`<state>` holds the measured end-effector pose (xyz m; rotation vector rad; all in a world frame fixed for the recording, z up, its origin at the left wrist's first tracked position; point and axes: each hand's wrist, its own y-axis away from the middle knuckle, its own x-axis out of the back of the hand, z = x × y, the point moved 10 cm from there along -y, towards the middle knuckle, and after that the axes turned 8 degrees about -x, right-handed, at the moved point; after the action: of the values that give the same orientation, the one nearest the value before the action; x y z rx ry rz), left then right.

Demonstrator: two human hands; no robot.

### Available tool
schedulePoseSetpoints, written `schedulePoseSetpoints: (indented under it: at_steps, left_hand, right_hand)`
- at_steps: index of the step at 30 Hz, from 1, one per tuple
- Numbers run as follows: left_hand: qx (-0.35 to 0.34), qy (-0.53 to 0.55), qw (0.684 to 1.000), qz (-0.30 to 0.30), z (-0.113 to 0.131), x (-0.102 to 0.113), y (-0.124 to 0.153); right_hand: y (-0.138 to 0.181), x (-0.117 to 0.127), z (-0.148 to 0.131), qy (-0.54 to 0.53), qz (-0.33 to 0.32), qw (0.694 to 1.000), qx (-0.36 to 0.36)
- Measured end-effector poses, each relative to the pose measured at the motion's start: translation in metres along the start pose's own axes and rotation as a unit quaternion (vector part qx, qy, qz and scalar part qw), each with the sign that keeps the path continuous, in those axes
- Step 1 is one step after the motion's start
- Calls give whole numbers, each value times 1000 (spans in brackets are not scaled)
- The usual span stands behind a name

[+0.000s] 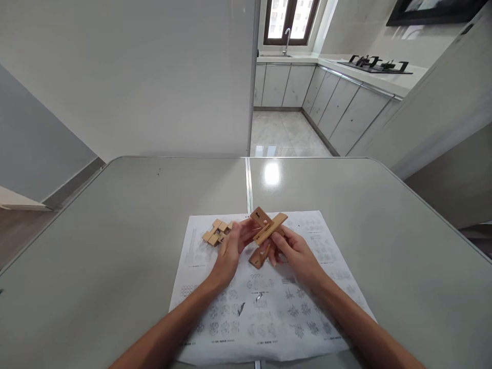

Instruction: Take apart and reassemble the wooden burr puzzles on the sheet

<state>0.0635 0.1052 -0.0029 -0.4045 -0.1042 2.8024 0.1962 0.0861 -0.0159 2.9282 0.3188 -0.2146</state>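
Observation:
Over a printed sheet, my right hand (294,248) grips several notched wooden puzzle pieces (271,229) that cross one another at angles. Small dark marks show on some of them. One piece (257,258) juts out low on the left of this bundle. My left hand (234,248) is beside it, thumb raised and apart, fingers stretched towards the back of the bundle. Whether those fingertips bear any of its weight is hidden. Just beyond my left thumb lies a group of wooden blocks (217,231), partly covered by that hand.
The white instruction sheet (269,323), printed with many small line drawings, lies on a grey table (96,246). A metal seam (249,184) runs down the table's middle. Behind stand a pale wall panel (154,77) and a kitchen with a gas hob (374,64).

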Motion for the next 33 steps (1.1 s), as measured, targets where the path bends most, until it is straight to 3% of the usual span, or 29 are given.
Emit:
schedulePoseSetpoints:
  at_steps: [3,6,13,17,21,24,28,30,33]
  left_hand:
    - [-34,-85,996,21,6,5,-1]
    - [-81,-224,971,-28,15,-4,1]
    - [-202,-483,841,-135,22,-35,14]
    - [-192,-585,778,-125,12,-32,14]
    - [-187,-628,748,-109,10,-28,14]
    - [-190,-633,742,-109,10,-28,15]
    - [-191,-611,762,-97,9,-23,15]
    - [-183,-584,785,-90,9,-17,14]
    - [-144,-505,848,-68,9,-5,9]
  right_hand:
    - [-1,11,1,-21,28,999,-4]
    - [-3,16,2,-55,38,998,-12]
    - [-3,20,1,-112,43,993,-6]
    - [-3,22,3,-117,47,992,-8]
    - [-3,24,1,-132,56,990,-12]
    - [-1,26,-2,-141,66,988,-17]
    - [0,27,-5,-159,76,984,-17]
    - [1,27,-5,-172,81,982,-20]
    - [1,31,-3,-194,93,976,-30]
